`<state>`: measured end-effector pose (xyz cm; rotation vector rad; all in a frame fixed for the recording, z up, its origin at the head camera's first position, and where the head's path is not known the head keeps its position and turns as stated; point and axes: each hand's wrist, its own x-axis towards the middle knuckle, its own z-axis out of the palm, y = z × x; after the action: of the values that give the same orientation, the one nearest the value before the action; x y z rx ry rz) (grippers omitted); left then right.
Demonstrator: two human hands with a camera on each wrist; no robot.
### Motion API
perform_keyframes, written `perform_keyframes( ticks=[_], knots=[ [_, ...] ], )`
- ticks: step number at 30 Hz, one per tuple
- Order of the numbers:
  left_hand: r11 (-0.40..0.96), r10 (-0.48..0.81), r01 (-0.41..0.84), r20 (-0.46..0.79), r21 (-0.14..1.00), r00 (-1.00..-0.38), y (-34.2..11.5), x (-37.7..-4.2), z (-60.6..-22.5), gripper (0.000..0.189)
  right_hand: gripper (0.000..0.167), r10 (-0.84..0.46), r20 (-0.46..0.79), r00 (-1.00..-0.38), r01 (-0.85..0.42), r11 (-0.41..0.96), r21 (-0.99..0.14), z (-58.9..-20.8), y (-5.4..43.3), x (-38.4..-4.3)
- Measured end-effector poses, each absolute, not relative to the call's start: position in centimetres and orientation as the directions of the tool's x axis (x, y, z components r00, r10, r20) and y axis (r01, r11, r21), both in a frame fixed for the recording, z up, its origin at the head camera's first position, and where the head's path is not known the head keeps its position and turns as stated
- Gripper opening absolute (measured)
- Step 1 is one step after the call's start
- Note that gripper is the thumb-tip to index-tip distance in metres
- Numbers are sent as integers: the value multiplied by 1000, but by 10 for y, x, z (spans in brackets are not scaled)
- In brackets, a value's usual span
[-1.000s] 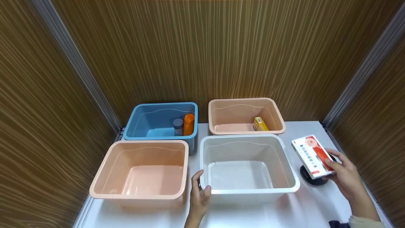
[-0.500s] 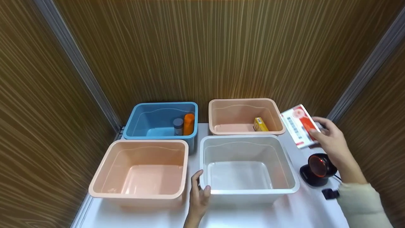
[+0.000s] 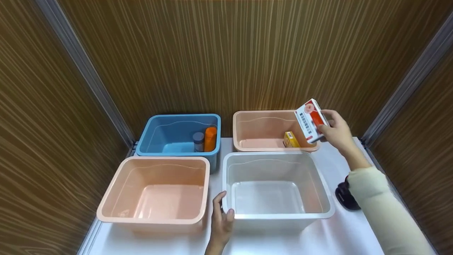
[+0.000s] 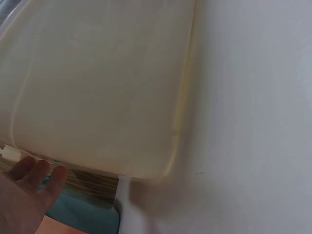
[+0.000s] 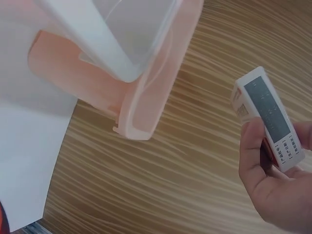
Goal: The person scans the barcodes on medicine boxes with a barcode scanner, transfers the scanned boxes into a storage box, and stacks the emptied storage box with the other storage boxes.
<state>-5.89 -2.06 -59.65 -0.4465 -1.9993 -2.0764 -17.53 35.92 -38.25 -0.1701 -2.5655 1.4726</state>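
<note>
My right hand point(image 3: 338, 131) grips a white and red medicine box point(image 3: 307, 122), thumb on its printed face. The box is tilted over the right rim of the rear pink bin point(image 3: 258, 112). In the right wrist view, a grey panel and printed lines show on the side of the box point(image 5: 268, 109). A small yellow box point(image 3: 291, 140) sits inside that rear bin. My left hand point(image 3: 221, 225) holds the front left corner of the white bin point(image 3: 279, 215), its index finger bent at the left rim and its thumb by the front rim. Fingers point(image 4: 36, 175) touch the bin's outer wall.
A blue bin point(image 3: 177, 153) at back left contains an orange bottle point(image 3: 210, 139) and a grey-lidded jar point(image 3: 198, 141). Another pink bin point(image 3: 155, 220) stands at front left. A black scanner point(image 3: 346, 198) is partly hidden by my right sleeve. Wood-grain walls enclose the table.
My right hand has carried the medicine box from above the scanner, away from me and leftward, to the rear pink bin. My left hand stays at the white bin's corner.
</note>
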Motion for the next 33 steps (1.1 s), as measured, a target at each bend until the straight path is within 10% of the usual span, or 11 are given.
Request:
perform_keyframes(
  ticks=[33],
  knots=[
    [-9, 2, 400, 400, 917, -917, -14, -38, -594, 52, 55, 104, -31, -994, 99, 760, -643, -454, 311, -255]
  ],
)
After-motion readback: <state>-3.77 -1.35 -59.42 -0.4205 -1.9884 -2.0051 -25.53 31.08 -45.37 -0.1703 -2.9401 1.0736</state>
